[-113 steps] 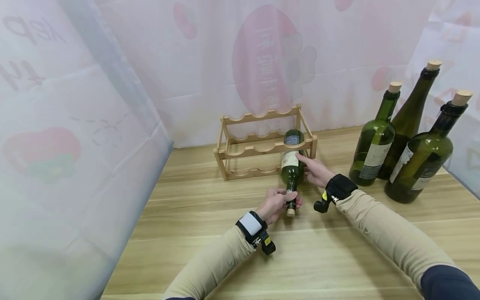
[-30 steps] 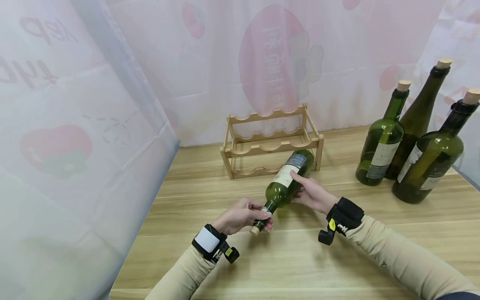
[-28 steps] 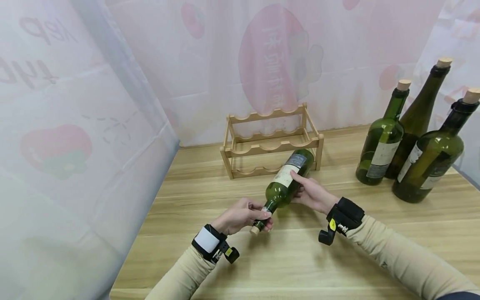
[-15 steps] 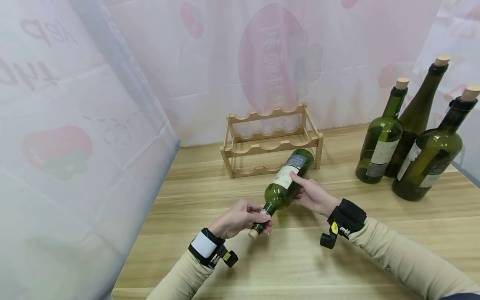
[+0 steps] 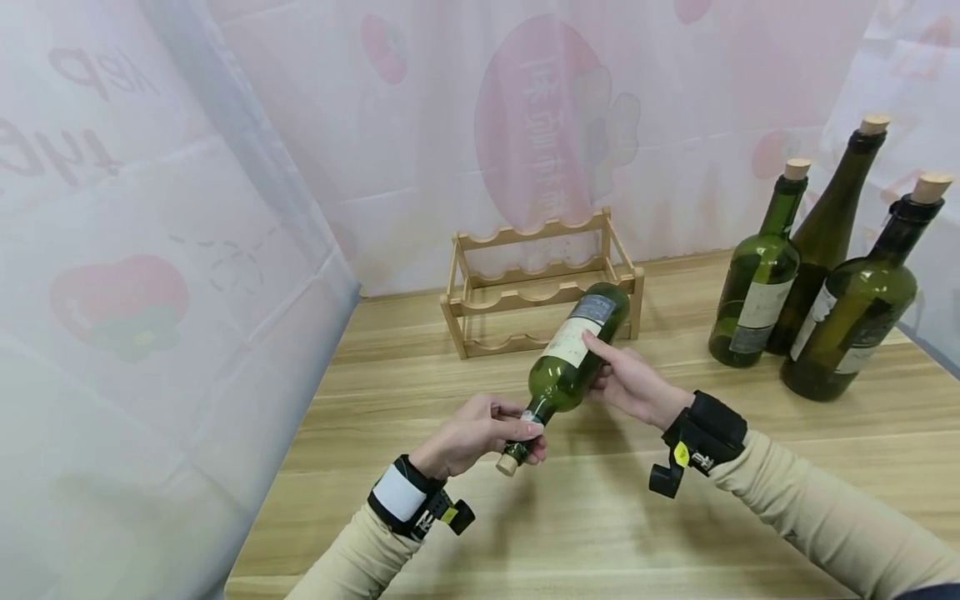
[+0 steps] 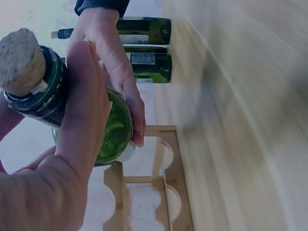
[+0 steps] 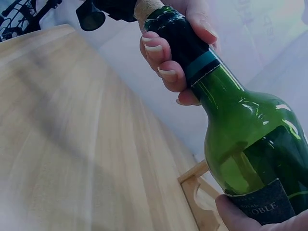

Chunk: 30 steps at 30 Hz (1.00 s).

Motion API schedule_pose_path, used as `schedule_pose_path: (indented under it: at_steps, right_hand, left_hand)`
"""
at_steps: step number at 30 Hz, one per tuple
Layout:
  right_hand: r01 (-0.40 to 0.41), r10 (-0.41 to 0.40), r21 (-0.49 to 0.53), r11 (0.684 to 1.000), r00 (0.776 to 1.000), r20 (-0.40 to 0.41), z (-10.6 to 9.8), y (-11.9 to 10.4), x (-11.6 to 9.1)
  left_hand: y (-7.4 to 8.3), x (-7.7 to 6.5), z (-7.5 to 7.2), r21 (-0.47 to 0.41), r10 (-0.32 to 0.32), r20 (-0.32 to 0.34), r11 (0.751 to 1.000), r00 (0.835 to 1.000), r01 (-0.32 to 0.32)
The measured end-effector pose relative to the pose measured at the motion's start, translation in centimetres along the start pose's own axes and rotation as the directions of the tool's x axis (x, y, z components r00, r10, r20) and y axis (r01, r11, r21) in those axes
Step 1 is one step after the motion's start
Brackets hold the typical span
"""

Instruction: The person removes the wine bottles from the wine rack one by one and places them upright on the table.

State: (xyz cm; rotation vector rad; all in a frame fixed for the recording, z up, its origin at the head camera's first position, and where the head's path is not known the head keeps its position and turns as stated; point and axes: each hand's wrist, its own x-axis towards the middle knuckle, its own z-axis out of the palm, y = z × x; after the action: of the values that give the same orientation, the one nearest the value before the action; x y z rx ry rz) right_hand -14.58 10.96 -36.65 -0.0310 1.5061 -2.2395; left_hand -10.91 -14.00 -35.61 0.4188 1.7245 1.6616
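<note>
A green wine bottle [image 5: 570,346] with a cork in its mouth is held slantwise between both hands, its neck toward the person and its base overlapping the front of the wooden wine rack [image 5: 551,293] in the head view. My left hand [image 5: 480,435] grips the neck just behind the cork [image 6: 20,61]; the right wrist view shows its fingers [image 7: 168,74] wrapped around the neck. The bottle's body rests in my right hand [image 5: 626,379], thumb on the pale label. In the right wrist view, the bottle [image 7: 250,130] hangs above the wooden table, a dark label on its underside.
Three corked green bottles stand at the right: a shorter one [image 5: 753,287], a tall slim one [image 5: 828,217] and a wide one [image 5: 855,312]. Printed pale curtains [image 5: 420,150] close off the back and sides. Scalloped rails run along the two-level rack.
Earlier the bottle lay partly inside the rack's right side; it has come out and turned slantwise, neck to the left. In the last half second its base has risen slightly.
</note>
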Motion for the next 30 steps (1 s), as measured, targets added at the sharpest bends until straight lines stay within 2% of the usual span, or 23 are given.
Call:
schedule_pose_path:
  at_steps: [11, 23, 30]
  right_hand:
    - [0.038, -0.037, -0.035, 0.999, 0.999, 0.026, 0.5, -2.4, -0.4]
    - [0.055, -0.054, -0.032, 0.998, 0.998, 0.031, 0.2, -4.7, -0.5]
    - [0.050, -0.048, -0.070, 0.996, 0.998, 0.036, -0.6, -5.7, -0.4]
  left_hand:
    - [1.8, -0.3, 0.9, -0.002, 0.053, -0.003, 0.999, 0.999, -0.053]
    - [3.4, 0.6, 1.6, 0.007, 0.086, -0.021, 0.996, 0.996, -0.086]
    - [3.9, 1.4, 2.3, -0.012, 0.124, -0.026, 0.992, 0.992, -0.125]
